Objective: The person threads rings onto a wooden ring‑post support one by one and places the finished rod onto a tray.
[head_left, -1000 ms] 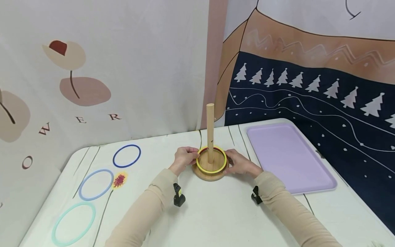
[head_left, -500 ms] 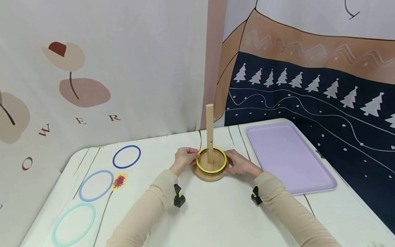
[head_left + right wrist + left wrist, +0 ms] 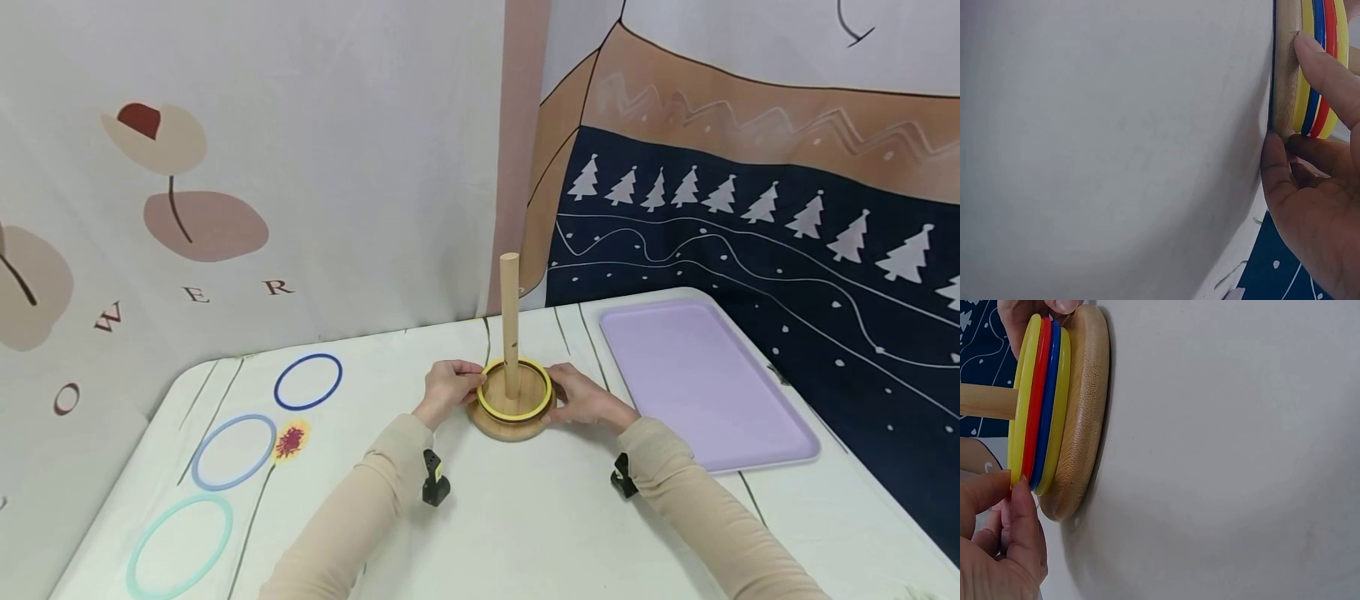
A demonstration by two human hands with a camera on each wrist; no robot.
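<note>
A round wooden base point(image 3: 510, 432) with an upright wooden post point(image 3: 510, 312) stands on the table. Around the post lie stacked rings: a yellow ring point(image 3: 1020, 434) on top, then a red ring point(image 3: 1034, 412), a blue ring point(image 3: 1045, 422) and another yellow ring point(image 3: 1058, 419) lowest. My left hand point(image 3: 447, 392) pinches the top yellow ring at its left edge between thumb and forefinger. On the opposite side, my right hand point(image 3: 583, 397) grips the base, its thumb on the base's edge beside the rings and its other fingers at the far side.
Three loose rings lie at the left of the table: dark blue point(image 3: 308, 407), light blue point(image 3: 232, 483) and pale turquoise point(image 3: 135, 560). A lilac tray point(image 3: 697, 375) lies to the right. Printed cloth hangings point(image 3: 390, 167) rise behind the table's back edge.
Both hands keep their places at the stack. The strip of red seen inside the far rim of the top yellow ring one second ago now looks darker and thinner.
</note>
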